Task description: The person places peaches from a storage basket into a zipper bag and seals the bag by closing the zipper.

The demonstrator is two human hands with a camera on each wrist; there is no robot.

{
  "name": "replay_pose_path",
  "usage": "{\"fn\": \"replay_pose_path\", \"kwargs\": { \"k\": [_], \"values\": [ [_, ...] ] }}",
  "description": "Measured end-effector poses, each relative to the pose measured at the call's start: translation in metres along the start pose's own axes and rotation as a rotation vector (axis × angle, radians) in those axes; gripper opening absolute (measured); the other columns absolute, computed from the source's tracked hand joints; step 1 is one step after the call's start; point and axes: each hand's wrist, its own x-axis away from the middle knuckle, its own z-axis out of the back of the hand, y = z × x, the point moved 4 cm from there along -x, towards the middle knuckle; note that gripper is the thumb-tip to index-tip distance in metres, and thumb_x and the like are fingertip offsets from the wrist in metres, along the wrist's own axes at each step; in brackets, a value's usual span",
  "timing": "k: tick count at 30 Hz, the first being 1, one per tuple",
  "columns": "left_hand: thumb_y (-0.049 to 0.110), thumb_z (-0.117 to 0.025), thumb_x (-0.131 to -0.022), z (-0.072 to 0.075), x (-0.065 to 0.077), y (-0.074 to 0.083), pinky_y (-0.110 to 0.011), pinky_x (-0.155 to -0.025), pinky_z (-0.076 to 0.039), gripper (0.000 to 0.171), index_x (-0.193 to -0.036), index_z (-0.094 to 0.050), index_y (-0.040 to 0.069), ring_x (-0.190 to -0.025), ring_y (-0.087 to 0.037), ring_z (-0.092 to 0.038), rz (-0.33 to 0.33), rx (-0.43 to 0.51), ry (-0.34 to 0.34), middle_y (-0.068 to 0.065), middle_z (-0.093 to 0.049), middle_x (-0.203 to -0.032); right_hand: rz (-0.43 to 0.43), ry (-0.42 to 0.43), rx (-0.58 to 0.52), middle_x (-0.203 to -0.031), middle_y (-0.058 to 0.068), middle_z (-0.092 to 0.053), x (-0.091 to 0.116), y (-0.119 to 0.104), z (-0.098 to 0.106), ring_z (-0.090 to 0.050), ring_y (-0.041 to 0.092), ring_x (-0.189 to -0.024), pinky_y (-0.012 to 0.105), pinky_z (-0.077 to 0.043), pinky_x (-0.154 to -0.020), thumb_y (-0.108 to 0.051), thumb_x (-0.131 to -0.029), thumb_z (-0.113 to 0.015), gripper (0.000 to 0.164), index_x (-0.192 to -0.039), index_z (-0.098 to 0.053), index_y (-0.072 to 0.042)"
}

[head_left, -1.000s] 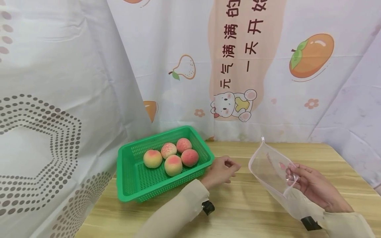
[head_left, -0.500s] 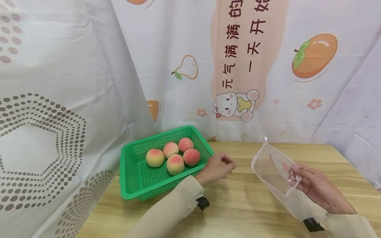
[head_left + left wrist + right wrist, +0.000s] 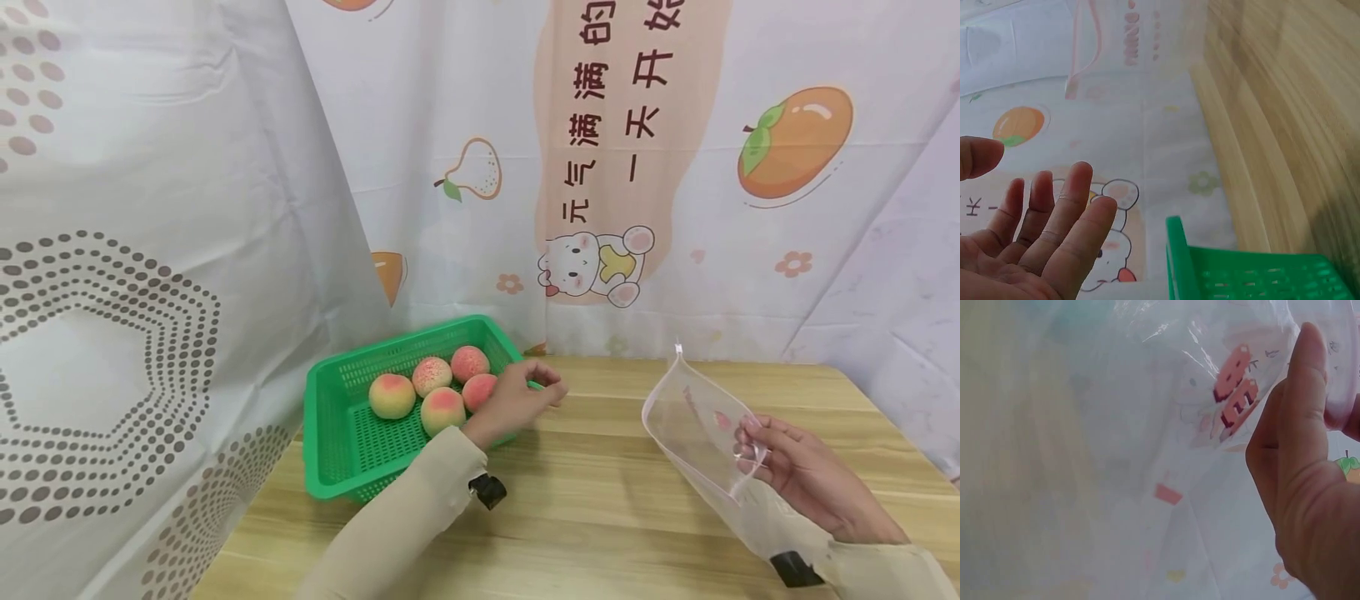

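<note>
While the right hand (image 3: 806, 479) pinches the edge of a clear zip bag (image 3: 693, 425), the bag hangs over the tabletop (image 3: 600, 500), its mouth gaping up and leftward, its long axis slanting from the far zip pull (image 3: 678, 347) back toward the near right sleeve (image 3: 892, 571). Held at one edge, the limp film could sag and narrow the mouth, or slip free under weight. Well apart, the left hand (image 3: 517, 400) holds nothing, thumb parted from fingers, over the right end of the green basket (image 3: 317, 442); whether it touches the rim I cannot tell. That basket lies lengthwise left to right, right end farther off, and a dragging wrist could tip it. Inside, five peaches (image 3: 442, 411) sit clustered. Behind hangs a printed curtain (image 3: 450, 250)
</note>
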Motion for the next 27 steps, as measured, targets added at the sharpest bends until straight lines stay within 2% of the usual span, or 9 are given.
{"fn": "replay_pose_path", "kwargs": {
  "k": [5,7,15,21,27],
  "values": [
    [0.024,-0.067,-0.097,0.016,0.002,-0.001,-0.032,-0.077,-0.055,0.018,-0.105,-0.065,0.008,-0.094,-0.032,-0.068,0.005,-0.003,0.023,-0.001,-0.066,-0.099,0.005,-0.001,0.006,-0.104,0.002,-0.066,0.001,0.0,0.003,-0.065,0.012,-0.096,0.025,-0.055,-0.085,-0.001,-0.109,-0.019,0.048,-0.112,-0.067,-0.002],
    [0.024,-0.068,-0.097,0.023,0.003,0.0,-0.033,-0.08,-0.055,0.019,-0.105,-0.066,0.007,-0.098,-0.032,-0.066,0.003,-0.012,0.033,-0.002,-0.066,-0.102,0.004,-0.006,0.004,-0.104,0.002,-0.066,0.001,0.001,0.004,-0.065,0.012,-0.096,0.025,-0.055,-0.085,0.0,-0.109,-0.019,0.048,-0.112,-0.067,-0.001],
    [0.021,-0.069,-0.096,0.046,0.001,0.005,-0.035,-0.094,-0.051,0.02,-0.109,-0.065,0.006,-0.107,-0.02,-0.06,-0.022,-0.037,0.048,-0.006,-0.064,-0.112,0.007,-0.023,-0.001,-0.105,0.002,-0.066,0.0,0.001,0.004,-0.065,0.012,-0.098,0.025,-0.054,-0.086,0.0,-0.109,-0.018,0.049,-0.113,-0.067,-0.001],
    [0.011,-0.07,-0.094,0.065,-0.004,0.002,-0.037,-0.095,-0.052,0.035,-0.126,-0.058,0.002,-0.115,-0.028,-0.062,-0.089,0.039,0.065,-0.013,-0.063,-0.123,0.0,-0.027,-0.015,-0.106,0.002,-0.066,0.001,0.001,0.006,-0.066,0.012,-0.099,0.025,-0.054,-0.087,0.0,-0.109,-0.018,0.049,-0.114,-0.067,-0.002],
    [0.008,-0.07,-0.094,0.084,-0.004,-0.001,-0.038,-0.09,-0.055,0.054,-0.143,-0.047,0.006,-0.123,-0.031,-0.059,-0.048,0.137,0.088,-0.015,-0.057,-0.137,-0.006,-0.038,-0.035,-0.106,0.001,-0.066,0.002,0.0,0.008,-0.066,0.012,-0.099,0.025,-0.054,-0.088,0.0,-0.109,-0.016,0.051,-0.114,-0.067,-0.002]
  ]
}}
